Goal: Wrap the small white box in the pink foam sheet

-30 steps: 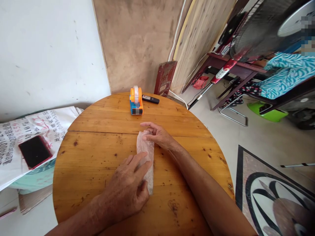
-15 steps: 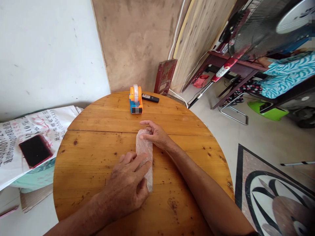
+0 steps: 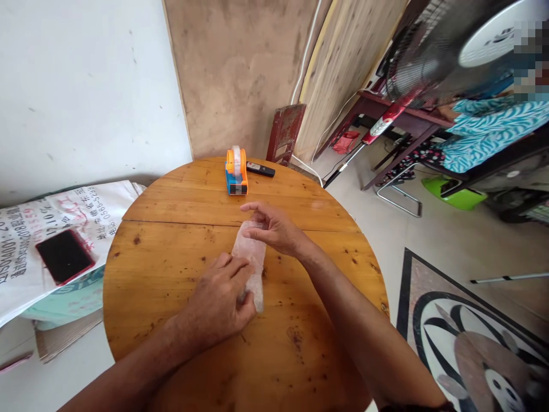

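Tilted since earlier, translucent wrap (image 3: 249, 247) lies under left hand (image 3: 218, 297), its far end under right hand (image 3: 279, 230), both grips' closure unclear.

Bare forearms (image 3: 343, 300), dark sleeve edge (image 3: 422, 408)

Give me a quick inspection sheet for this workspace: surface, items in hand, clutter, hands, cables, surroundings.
Surface: round wooden table, with a seam across it and dark marks.
Items in hand: pale, creased strip lying on the table; material unclear.
Clutter: orange-and-blue tape dispenser and black remote, side by side near the far edge.
Hands: left hand on the strip's nearer part; right hand at its far end.
Cables: white cable running down beyond the table.
Surroundings: phone on printed white sheeting at left; fan and person in a patterned top at right.
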Tool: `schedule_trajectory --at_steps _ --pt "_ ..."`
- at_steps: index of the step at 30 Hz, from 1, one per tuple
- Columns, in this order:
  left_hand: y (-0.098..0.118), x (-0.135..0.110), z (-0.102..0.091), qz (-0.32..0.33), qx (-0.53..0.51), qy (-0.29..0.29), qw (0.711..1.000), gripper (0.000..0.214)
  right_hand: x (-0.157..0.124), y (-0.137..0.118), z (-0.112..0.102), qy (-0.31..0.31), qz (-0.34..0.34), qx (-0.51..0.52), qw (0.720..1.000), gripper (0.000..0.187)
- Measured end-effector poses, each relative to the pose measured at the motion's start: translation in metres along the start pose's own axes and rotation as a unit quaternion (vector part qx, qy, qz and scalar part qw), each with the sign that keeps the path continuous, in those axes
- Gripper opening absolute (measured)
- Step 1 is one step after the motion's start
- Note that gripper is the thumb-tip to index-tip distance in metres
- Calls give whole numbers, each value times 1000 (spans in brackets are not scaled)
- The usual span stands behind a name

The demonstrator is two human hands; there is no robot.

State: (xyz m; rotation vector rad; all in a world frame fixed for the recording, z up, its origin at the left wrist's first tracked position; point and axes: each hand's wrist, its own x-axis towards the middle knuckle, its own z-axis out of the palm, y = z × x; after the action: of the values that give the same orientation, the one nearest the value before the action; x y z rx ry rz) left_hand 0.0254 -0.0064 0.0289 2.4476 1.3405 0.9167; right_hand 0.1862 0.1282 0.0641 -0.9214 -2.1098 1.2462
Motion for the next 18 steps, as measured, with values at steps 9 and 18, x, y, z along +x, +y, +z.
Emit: schedule_trajectory --at_steps 9,18 --pt "5 -5 -4 -60 99 37 993 26 -38 -32 15 48 -51 -104 992 42" --pt "12 -18 4 -41 110 122 986 37 -62 -41 34 81 -65 -127 986 44"
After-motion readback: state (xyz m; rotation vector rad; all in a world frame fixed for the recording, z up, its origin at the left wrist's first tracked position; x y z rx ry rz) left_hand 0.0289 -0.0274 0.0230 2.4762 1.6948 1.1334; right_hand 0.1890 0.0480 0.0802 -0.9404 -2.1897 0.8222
